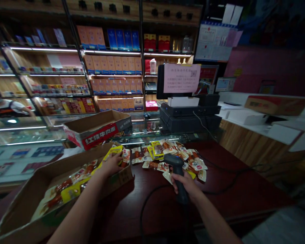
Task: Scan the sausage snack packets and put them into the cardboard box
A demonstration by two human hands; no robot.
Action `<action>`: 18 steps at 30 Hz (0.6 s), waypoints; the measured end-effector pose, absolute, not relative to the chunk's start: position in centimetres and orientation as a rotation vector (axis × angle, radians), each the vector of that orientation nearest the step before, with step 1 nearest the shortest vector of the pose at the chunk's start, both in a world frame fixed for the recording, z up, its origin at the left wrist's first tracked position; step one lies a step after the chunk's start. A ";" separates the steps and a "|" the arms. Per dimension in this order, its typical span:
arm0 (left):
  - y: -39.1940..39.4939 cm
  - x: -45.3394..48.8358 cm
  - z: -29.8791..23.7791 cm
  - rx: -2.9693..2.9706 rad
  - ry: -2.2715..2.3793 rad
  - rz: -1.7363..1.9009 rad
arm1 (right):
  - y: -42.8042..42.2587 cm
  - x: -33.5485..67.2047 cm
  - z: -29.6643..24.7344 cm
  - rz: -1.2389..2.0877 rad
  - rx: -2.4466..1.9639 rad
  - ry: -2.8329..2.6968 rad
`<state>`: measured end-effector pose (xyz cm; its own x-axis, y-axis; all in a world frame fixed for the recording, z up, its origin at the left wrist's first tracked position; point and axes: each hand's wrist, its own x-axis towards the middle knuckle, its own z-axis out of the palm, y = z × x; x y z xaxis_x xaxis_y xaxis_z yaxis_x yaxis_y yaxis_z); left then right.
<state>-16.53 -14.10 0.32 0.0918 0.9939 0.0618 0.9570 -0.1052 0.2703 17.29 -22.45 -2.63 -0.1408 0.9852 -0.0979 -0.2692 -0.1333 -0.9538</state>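
My right hand [185, 183] is wrapped around the grip of a dark barcode scanner [176, 161], held over the near edge of a pile of sealed snack packets [167, 149]. Several packets in the pile show brown meat pieces through clear wrapping, and a few are yellow. At the far end of a long open cardboard box [22, 193], my left hand [112, 165] has its fingers curled over snack packets [125, 156], one yellow and one pale with brown contents. More packets [68, 184] lie along the inside of that box. The left fingertips are partly hidden.
A second open carton [99, 134] with a red side stands behind the box. The scanner's black cable [144, 200] loops over the dark red counter [152, 217]. A monitor with a pink notice [181, 78] stands behind. Another person [8, 106] is at far left.
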 end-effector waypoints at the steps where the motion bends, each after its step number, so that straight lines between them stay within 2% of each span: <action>1: -13.7 -16.4 0.6 2.143 2.083 0.289 | -22.5 17.8 -2.8 1.506 -1.016 -1.020; 4: -13.7 -15.1 2.1 2.027 2.315 0.314 | -22.5 18.8 -3.3 1.489 -1.010 -0.991; 6: -14.4 -13.1 3.0 2.070 2.347 0.640 | -22.3 18.9 -3.6 1.495 -1.004 -0.972; 8: -14.6 -10.3 3.1 2.149 2.165 1.037 | -21.9 18.6 -4.0 1.532 -0.988 -0.965; 10: -13.8 -7.3 2.1 2.105 1.918 1.201 | -21.5 17.9 -4.4 1.580 -0.954 -0.981; 12: -12.1 -5.0 0.4 1.912 1.852 1.180 | -21.3 17.3 -4.9 1.611 -0.892 -1.007; 18: -6.5 -4.6 -4.2 1.421 2.223 1.001 | -21.0 16.9 -6.3 1.641 -0.751 -1.036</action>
<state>-4.59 -6.51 -4.17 -0.4549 0.8848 0.1007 0.6620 0.2603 0.7029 16.95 -21.05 -6.28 -0.2946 0.9555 0.0113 -0.4207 -0.1191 -0.8993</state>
